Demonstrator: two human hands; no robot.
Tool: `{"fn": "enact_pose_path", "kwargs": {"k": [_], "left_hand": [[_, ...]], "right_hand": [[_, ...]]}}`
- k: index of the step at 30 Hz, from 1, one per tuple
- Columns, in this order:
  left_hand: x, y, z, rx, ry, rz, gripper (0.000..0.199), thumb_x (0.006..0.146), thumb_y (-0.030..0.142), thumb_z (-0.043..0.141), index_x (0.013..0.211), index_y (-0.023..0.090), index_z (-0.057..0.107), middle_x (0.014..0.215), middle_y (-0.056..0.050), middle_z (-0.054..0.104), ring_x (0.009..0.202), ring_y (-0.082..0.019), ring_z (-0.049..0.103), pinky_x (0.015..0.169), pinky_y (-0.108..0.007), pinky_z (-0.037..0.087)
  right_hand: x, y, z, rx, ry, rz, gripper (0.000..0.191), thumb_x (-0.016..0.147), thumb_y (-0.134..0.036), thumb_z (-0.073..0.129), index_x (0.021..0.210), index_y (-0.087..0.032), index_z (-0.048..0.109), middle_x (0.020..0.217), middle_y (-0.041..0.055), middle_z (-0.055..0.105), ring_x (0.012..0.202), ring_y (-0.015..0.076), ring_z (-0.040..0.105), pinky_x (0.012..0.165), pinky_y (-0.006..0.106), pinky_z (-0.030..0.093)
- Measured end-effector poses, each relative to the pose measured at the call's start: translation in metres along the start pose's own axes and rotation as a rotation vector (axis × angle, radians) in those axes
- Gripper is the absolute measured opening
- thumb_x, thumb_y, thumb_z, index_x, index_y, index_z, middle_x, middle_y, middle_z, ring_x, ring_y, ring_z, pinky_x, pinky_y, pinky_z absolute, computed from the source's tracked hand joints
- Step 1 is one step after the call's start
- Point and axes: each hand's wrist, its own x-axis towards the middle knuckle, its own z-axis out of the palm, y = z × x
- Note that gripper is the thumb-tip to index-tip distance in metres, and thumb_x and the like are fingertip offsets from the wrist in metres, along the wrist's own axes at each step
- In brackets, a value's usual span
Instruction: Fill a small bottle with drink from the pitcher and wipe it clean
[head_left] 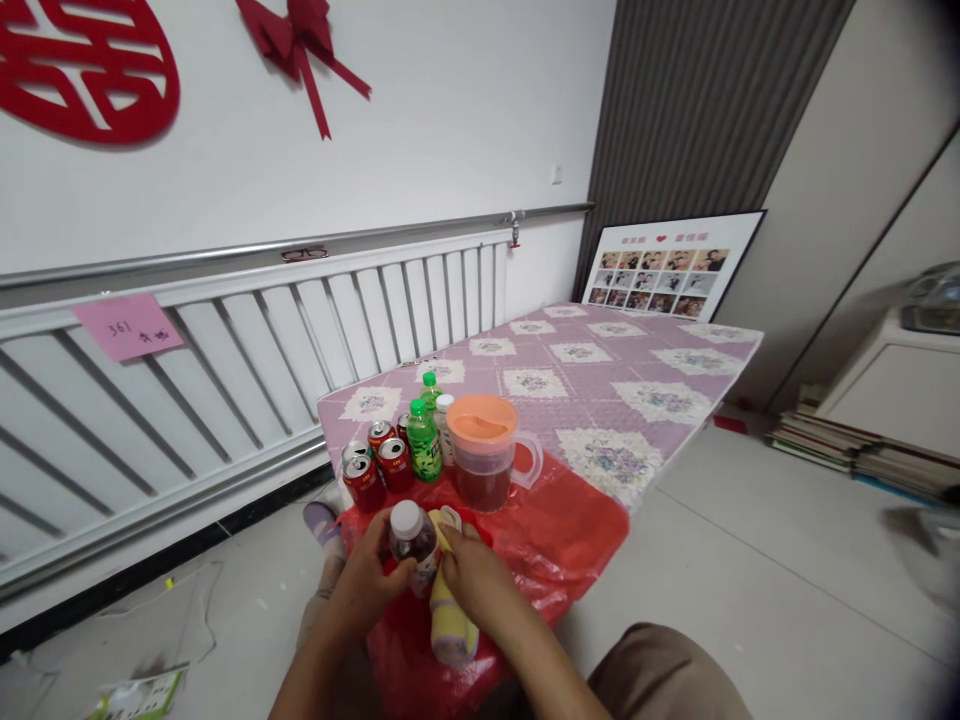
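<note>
My left hand (pixel 375 580) is wrapped round a dark bottle (pixel 415 548) with a white cap. Right beside it, my right hand (pixel 472 575) grips a yellow cloth (pixel 452 625), which hangs down in a fold against the bottle. Both are above a red plastic sheet (pixel 562 520). Behind my hands stands a clear pitcher (pixel 484 485) with an orange lid and brown liquid inside. To its left are a green bottle (pixel 425 443), another green-capped bottle (pixel 430 388), a white-capped bottle (pixel 444 425) and several red cans (pixel 394 464).
A purple patterned cloth (pixel 592 380) covers the table. Beyond its left edge runs a white radiator (pixel 300 330) with a pink note (pixel 127 326). A photo board (pixel 667 265) leans at the back. My knee (pixel 664 675) shows at the bottom.
</note>
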Motion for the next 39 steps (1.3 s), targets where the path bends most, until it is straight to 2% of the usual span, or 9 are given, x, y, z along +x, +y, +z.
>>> {"fn": "enact_pose_path", "kwargs": {"k": [5,10,17,21,25,29,31,34,39], "left_hand": [[0.0,0.001,0.0,-0.012,0.008,-0.001,0.057,0.074,0.018,0.065,0.129,0.017,0.048,0.129,-0.012,0.062,0.12,-0.028,0.06,0.104,-0.042,0.048],[0.001,-0.004,-0.001,-0.011,-0.006,-0.009,0.056,0.072,0.016,0.065,0.126,0.018,0.049,0.123,-0.011,0.064,0.112,-0.026,0.063,0.101,-0.043,0.05],[0.003,0.002,-0.009,-0.027,-0.042,0.014,0.06,0.07,0.016,0.067,0.129,0.019,0.052,0.128,-0.012,0.064,0.119,-0.029,0.06,0.107,-0.046,0.046],[0.003,0.009,-0.01,0.017,-0.068,-0.009,0.063,0.071,0.014,0.064,0.132,0.019,0.052,0.129,-0.012,0.063,0.12,-0.029,0.06,0.107,-0.046,0.045],[-0.001,0.009,0.002,0.111,0.063,0.027,0.058,0.071,0.016,0.064,0.128,0.02,0.055,0.129,-0.011,0.059,0.119,-0.029,0.058,0.104,-0.048,0.047],[-0.004,0.008,0.017,0.23,0.247,-0.002,0.048,0.068,0.026,0.071,0.115,0.019,0.064,0.114,-0.01,0.062,0.106,-0.031,0.06,0.096,-0.051,0.051],[-0.003,0.007,0.019,0.241,0.278,-0.009,0.047,0.068,0.026,0.072,0.113,0.02,0.065,0.112,-0.009,0.063,0.106,-0.031,0.06,0.094,-0.05,0.051],[-0.001,0.004,0.016,0.155,0.221,0.011,0.05,0.071,0.026,0.07,0.119,0.019,0.061,0.117,-0.01,0.063,0.111,-0.03,0.059,0.097,-0.048,0.05],[0.003,-0.001,0.004,-0.043,0.093,-0.024,0.066,0.072,0.024,0.071,0.132,0.019,0.047,0.131,-0.013,0.061,0.122,-0.031,0.058,0.104,-0.047,0.046]], "right_hand": [[-0.02,-0.017,-0.002,0.073,0.115,0.012,0.054,0.092,-0.015,0.04,0.146,-0.014,0.046,0.154,0.019,0.04,0.133,0.0246,0.052,0.107,0.035,0.043],[-0.026,-0.033,-0.008,0.098,0.162,-0.002,0.055,0.093,-0.019,0.045,0.147,-0.026,0.045,0.163,0.0123,0.026,0.128,0.026,0.057,0.103,0.039,0.048],[-0.019,-0.012,0.007,0.081,0.106,0.061,0.053,0.092,-0.012,0.044,0.145,-0.01,0.048,0.15,0.0218,0.044,0.133,0.0247,0.053,0.109,0.035,0.042],[-0.02,-0.002,0.015,0.101,0.124,0.055,0.051,0.092,-0.011,0.043,0.143,-0.008,0.05,0.147,0.0223,0.048,0.133,0.0246,0.053,0.11,0.035,0.041],[-0.024,-0.006,0.01,0.117,0.19,0.008,0.052,0.091,-0.009,0.043,0.143,-0.01,0.05,0.151,0.0196,0.044,0.137,0.0244,0.049,0.112,0.035,0.04],[-0.027,-0.021,-0.003,0.086,0.195,-0.015,0.053,0.092,-0.015,0.044,0.146,-0.017,0.048,0.159,0.0175,0.032,0.132,0.0271,0.054,0.108,0.038,0.045],[-0.026,-0.027,-0.009,0.057,0.178,-0.036,0.053,0.092,-0.017,0.045,0.145,-0.02,0.049,0.161,0.0151,0.028,0.13,0.0272,0.056,0.107,0.039,0.046],[-0.02,-0.029,-0.015,0.017,0.155,-0.046,0.053,0.091,-0.017,0.045,0.143,-0.023,0.051,0.161,0.0125,0.03,0.131,0.0275,0.055,0.106,0.04,0.046],[-0.004,-0.014,-0.006,0.005,0.139,-0.013,0.054,0.09,-0.015,0.043,0.143,-0.019,0.051,0.156,0.0167,0.039,0.123,0.0276,0.061,0.102,0.04,0.048]]}}
